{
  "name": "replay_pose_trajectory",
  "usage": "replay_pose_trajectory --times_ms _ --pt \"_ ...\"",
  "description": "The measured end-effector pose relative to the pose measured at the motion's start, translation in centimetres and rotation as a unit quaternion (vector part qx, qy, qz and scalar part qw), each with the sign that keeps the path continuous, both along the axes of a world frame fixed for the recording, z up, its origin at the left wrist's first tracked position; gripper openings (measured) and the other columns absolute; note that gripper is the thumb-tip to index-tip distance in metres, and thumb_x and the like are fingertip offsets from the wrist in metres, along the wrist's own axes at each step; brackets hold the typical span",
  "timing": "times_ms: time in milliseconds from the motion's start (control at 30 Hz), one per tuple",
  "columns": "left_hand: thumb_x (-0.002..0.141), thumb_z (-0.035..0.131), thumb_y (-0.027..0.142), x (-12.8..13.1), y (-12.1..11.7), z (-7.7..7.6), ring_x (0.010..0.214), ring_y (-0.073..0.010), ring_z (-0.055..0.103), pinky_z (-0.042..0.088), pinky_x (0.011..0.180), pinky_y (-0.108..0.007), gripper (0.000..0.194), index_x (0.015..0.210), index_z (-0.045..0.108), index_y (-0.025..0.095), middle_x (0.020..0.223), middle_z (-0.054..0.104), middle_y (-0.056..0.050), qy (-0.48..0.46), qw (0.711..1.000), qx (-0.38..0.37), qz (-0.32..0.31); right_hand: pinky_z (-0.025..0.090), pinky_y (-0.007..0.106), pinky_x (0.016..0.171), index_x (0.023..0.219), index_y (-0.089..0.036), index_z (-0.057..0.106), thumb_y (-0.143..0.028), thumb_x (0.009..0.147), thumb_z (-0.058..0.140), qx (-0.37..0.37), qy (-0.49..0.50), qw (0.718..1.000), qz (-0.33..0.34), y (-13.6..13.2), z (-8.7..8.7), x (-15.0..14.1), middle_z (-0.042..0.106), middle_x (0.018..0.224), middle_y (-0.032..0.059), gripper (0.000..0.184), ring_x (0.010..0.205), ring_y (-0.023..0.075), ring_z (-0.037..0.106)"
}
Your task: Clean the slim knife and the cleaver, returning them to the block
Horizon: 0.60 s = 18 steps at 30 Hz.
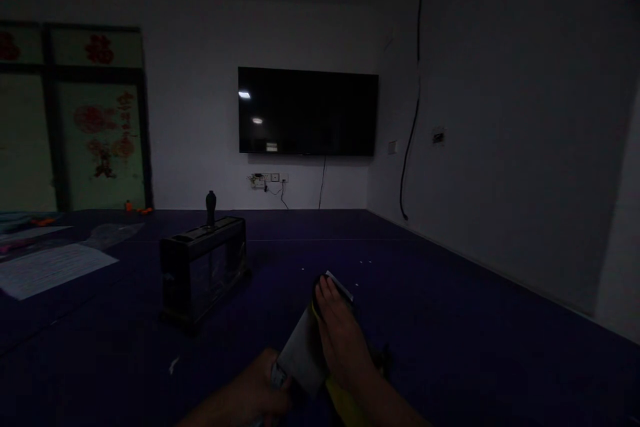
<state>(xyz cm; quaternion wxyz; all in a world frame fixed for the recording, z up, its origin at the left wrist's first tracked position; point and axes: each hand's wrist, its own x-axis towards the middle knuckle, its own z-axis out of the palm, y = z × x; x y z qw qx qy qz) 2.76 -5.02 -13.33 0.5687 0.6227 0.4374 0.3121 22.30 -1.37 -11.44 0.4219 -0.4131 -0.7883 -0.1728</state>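
Near the bottom of the head view, my left hand (265,387) is wrapped around the handle of a tool with a broad, flat grey blade (303,351), much like a cleaver. The blade slants up to the right. My right hand (340,330) lies with its fingers stretched out and close together on a dark and yellow object (345,405), beside the blade. Its kind is too dark to make out. A thin pale strip (340,285) shows past the right fingertips. My right thumb and much of the dark object are hidden.
On the dark blue floor (425,340), a black frame-like case (203,247) with a dark bottle-shaped piece (211,208) on top stands left of my hands. Papers (60,267) lie farther left. A television (307,112) hangs on the far wall; a cable (411,137) runs down the right wall.
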Motion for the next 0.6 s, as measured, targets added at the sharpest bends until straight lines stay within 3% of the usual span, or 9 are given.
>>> replay_pose_trajectory --times_ms 300,500,600 --pt "0.053 0.068 0.012 0.0 0.3 -0.7 0.033 -0.005 0.038 0.022 0.035 -0.017 0.028 0.067 0.045 0.018 0.043 0.046 0.01 -0.047 0.999 0.02 -0.011 0.034 0.047 0.106 0.142 -0.016 0.027 -0.011 0.088 0.031 -0.017 0.053 0.998 -0.009 1.8 -0.7 1.1 0.03 0.147 0.0083 0.055 0.136 0.0224 0.022" --pt "0.047 0.066 0.008 0.0 0.3 -0.2 0.035 -0.0045 0.037 0.024 0.036 -0.017 0.028 0.063 0.045 0.019 0.044 0.045 0.01 -0.041 0.999 -0.012 0.018 0.033 0.047 0.107 0.144 -0.02 0.022 -0.01 0.088 0.032 -0.012 0.038 0.999 0.002 1.1 -1.0 0.8 0.029 0.147 0.0057 0.057 0.136 0.0219 0.023" --pt "0.048 0.067 0.013 0.1 0.2 0.1 0.036 -0.0037 0.035 0.022 0.036 -0.017 0.025 0.056 0.045 0.018 0.043 0.043 0.009 -0.062 0.998 0.002 0.002 0.033 0.046 0.108 0.144 -0.022 0.023 -0.01 0.087 0.033 -0.017 0.032 0.999 0.016 0.8 -1.1 0.6 0.028 0.148 0.0047 0.058 0.135 0.0212 0.024"
